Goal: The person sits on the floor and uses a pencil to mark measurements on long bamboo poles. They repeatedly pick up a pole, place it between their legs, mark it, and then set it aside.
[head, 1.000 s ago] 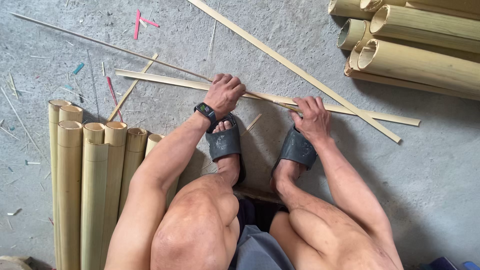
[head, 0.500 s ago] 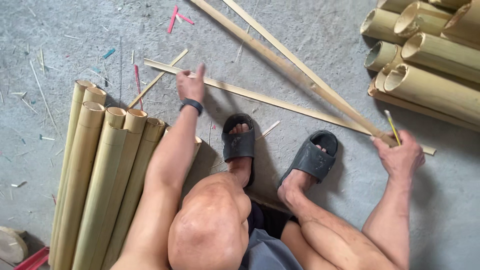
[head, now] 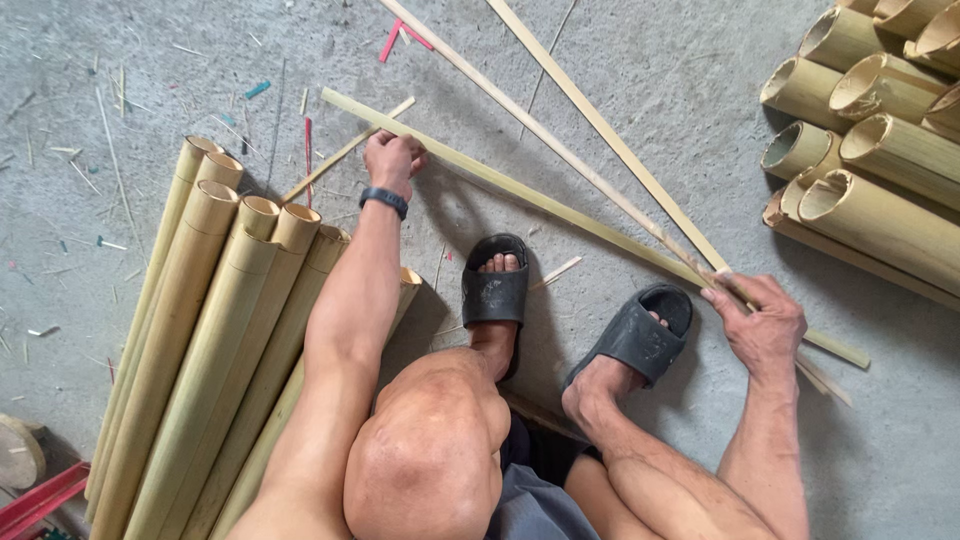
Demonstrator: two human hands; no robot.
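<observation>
Crouching over a grey concrete floor [head: 650,90], person seen from above, knees in lower centre. Left hand [head: 393,160] in upper centre-left of frame, fingers curled and pressed together onto the near end of a flat bamboo strip [head: 520,190] that runs diagonally down to the right. Right hand [head: 765,325] at centre right, fingers closed in a pinch around thin bamboo slats [head: 600,140] where they cross the flat strip; slats fan up toward top centre. Black wristband [head: 384,200] on left wrist. Feet in dark slides [head: 494,292] between the hands. Bundle of bamboo poles [head: 200,330] along left side, touching left forearm. Stack of thicker bamboo culms [head: 880,170], cut ends showing, upper right, well apart from right hand
</observation>
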